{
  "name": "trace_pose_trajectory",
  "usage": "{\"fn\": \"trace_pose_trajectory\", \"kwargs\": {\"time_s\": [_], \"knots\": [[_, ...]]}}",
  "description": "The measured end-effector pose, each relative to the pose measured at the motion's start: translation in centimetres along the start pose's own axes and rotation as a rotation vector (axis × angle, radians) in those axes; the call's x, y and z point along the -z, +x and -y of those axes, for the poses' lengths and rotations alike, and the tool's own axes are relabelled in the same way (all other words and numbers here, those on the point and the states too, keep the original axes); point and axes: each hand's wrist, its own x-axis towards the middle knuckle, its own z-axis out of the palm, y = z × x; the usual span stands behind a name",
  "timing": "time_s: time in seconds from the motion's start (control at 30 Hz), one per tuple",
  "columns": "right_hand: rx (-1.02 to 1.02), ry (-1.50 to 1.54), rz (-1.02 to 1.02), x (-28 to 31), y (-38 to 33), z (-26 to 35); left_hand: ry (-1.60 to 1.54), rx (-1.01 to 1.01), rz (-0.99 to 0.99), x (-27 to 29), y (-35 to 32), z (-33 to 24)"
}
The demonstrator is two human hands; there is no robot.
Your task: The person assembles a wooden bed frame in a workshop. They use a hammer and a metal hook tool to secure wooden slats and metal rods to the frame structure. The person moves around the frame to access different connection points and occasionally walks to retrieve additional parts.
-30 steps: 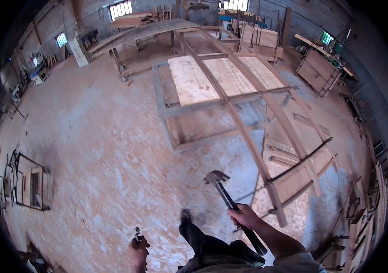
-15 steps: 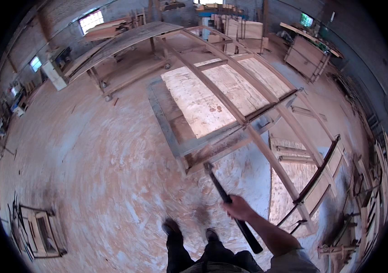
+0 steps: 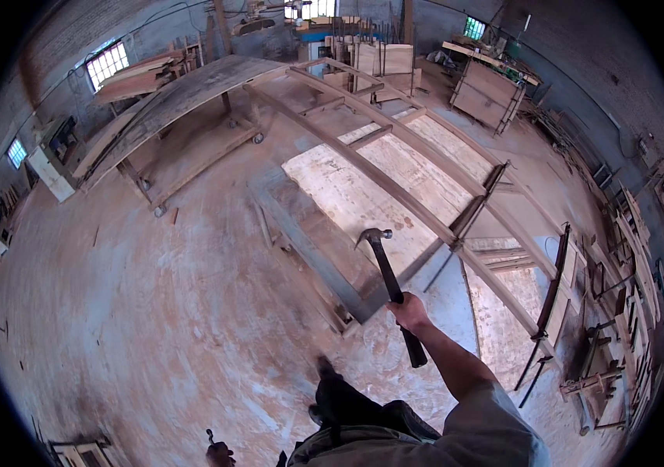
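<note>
My right hand (image 3: 409,311) is wrapped round the dark handle of a claw hammer (image 3: 385,272). The hammer's metal head points up and away from me, over a low work stand with a grey edge (image 3: 312,253). My left hand (image 3: 221,454) shows only at the lower edge, fingers closed, with a small dark piece sticking up from it that I cannot make out. Ahead and to the right lies a large wooden frame (image 3: 363,162) of long beams and cross pieces. Dark metal bar clamps (image 3: 553,282) cross its near right end.
Pale wooden boards (image 3: 378,206) lie beneath the frame. A wheeled table (image 3: 192,97) with a dark top stands at the far left. Stacked timber (image 3: 627,272) lines the right side. A wooden cabinet-like piece (image 3: 487,97) stands at the back right. Small wooden parts (image 3: 83,454) lie at the lower left.
I have stepped closer to the frame. The hammer has risen in my right hand, its head now over the stand and boards. My left hand has come into view at the lower edge.
</note>
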Motion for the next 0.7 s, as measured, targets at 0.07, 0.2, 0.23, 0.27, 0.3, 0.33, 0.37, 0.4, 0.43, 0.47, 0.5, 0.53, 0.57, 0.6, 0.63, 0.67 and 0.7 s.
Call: {"fn": "trace_pose_trajectory", "kwargs": {"time_s": [0.07, 0.2, 0.23, 0.27, 0.3, 0.33, 0.37, 0.4, 0.43, 0.47, 0.5, 0.53, 0.57, 0.6, 0.63, 0.67, 0.7], "knots": [[0.044, -0.049, -0.13, -1.5, 4.2, -2.8, -0.109, 0.066, 0.03, 0.3, 4.6, -2.2], [0.059, -0.14, -0.217, -3.4, 9.6, 0.9, 0.241, 0.107, 0.034, 4.0, 16.4, 1.3], [0.001, -0.141, -0.209, -3.6, 9.7, 0.2, 0.315, 0.16, 0.076, 3.1, 16.4, -0.1], [0.03, -0.171, -0.194, -4.2, 10.7, 1.7, 0.341, 0.203, 0.085, 2.2, 16.0, -1.9], [0.018, -0.21, -0.215, -3.3, 10.9, 1.5, 0.399, 0.225, 0.136, 1.1, 17.1, -3.1], [0.027, -0.281, -0.228, -2.7, 11.7, 2.1, 0.441, 0.23, 0.17, 0.1, 17.9, -4.1], [-0.041, -0.304, -0.194, -2.3, 12.0, 2.9, 0.507, 0.22, 0.208, -0.1, 18.7, -5.2], [-0.064, -0.34, -0.213, -1.8, 12.7, 3.6, 0.583, 0.182, 0.253, -0.2, 19.8, -6.0], [-0.074, -0.377, -0.229, -1.4, 13.7, 4.3, 0.715, 0.068, 0.318, -0.3, 21.3, -6.8], [-0.064, -0.439, -0.263, -1.4, 14.8, 4.6, 0.968, -0.179, 0.397, 0.6, 23.4, -6.7], [-0.033, -0.495, -0.293, -1.7, 16.4, 5.0, 1.15, -0.375, 0.42, 1.0, 25.6, -6.8], [-0.103, -0.569, -0.298, -1.5, 16.7, 5.3, 1.271, -0.539, 0.41, 0.6, 27.4, -8.7], [-0.057, -0.592, -0.361, -1.6, 18.6, 2.8, 0.872, -0.085, 0.38, -1.5, 29.8, -10.5], [-0.016, -0.511, -0.456, -2.4, 18.0, 4.2, 0.462, 0.293, 0.16, -3.3, 30.2, -14.1], [-0.009, -0.524, -0.533, -3.3, 19.5, 3.1, 0.742, 0.036, 0.091, -3.8, 33.6, -16.6], [-0.044, -0.532, -0.503, -2.0, 17.3, 4.9, 0.719, 0.017, 0.176, -6.9, 28.9, -28.3], [-0.076, -0.575, -0.372, -3.9, 19.5, 6.3, 0.771, -0.16, 0.145, -4.5, 33.9, -26.7]]}}
